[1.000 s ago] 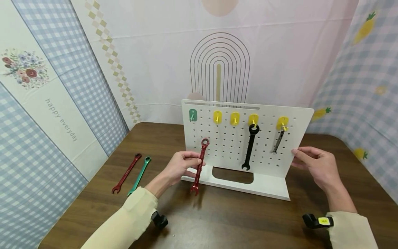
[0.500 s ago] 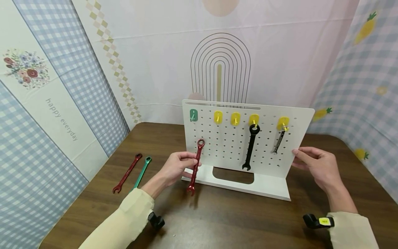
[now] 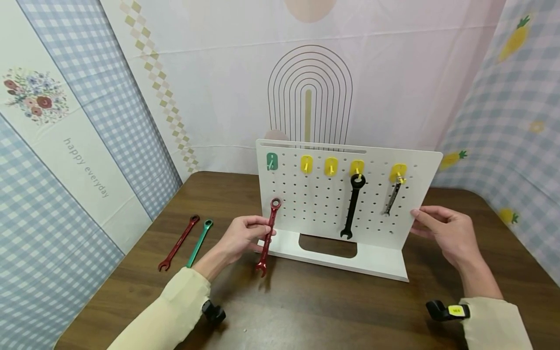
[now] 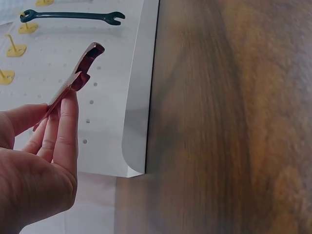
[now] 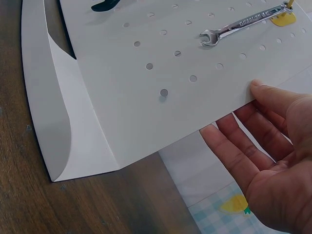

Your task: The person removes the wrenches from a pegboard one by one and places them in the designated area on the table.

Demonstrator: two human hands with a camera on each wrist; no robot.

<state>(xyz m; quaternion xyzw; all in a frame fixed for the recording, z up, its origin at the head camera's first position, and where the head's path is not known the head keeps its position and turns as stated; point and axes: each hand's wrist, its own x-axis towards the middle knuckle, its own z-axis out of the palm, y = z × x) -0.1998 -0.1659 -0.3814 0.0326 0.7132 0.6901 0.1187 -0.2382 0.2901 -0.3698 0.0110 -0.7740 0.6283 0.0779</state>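
Note:
My left hand pinches a red combination wrench near its middle, ring end up and forked end down. It is held in front of the lower left of a white pegboard stand. In the left wrist view the thumb and fingers grip the red wrench's shaft, with its forked end pointing away from the palm. My right hand holds the pegboard's right edge, thumb on the front and fingers behind. A black wrench and a small silver wrench hang from yellow hooks on the board.
One green hook and two yellow hooks at the upper left and middle of the board carry nothing. Another red wrench and a green wrench lie on the brown table to the left. Patterned cloth surrounds the table.
My left hand has moved left and slightly down with the red wrench, toward the board's left edge. The right hand has kept its hold on the board's edge.

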